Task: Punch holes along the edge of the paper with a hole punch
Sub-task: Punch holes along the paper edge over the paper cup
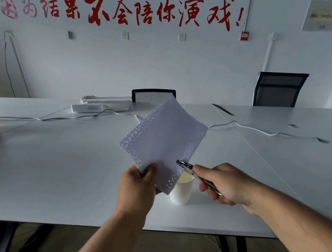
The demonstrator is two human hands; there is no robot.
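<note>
The left hand (138, 185) grips the near corner of a white sheet of paper (163, 144), thumb on top and fingers curled beneath, holding it raised above the white surface (64, 165) and tilted so it reads as a diamond. Rows of small punched holes run along all four edges of the sheet, in places two or three rows deep. The right hand (224, 183) is closed around the handles of a metal plier-type hole punch (193, 173), whose head reaches the lower right edge of the paper, close to the near corner; whether the jaws have closed on the sheet cannot be told from this view. Directly beneath the punch and the paper's lower edge stands a white paper cup (181, 193) on the surface, upright, its open mouth partly hidden by the sheet. Farther back on the surface a white cable (262, 132) trails to the right, and a white power strip (101, 106) lies near the far edge. Two black mesh-backed chairs (278, 89) stand behind the surface, against a white wall carrying large red painted characters (151, 10).
</note>
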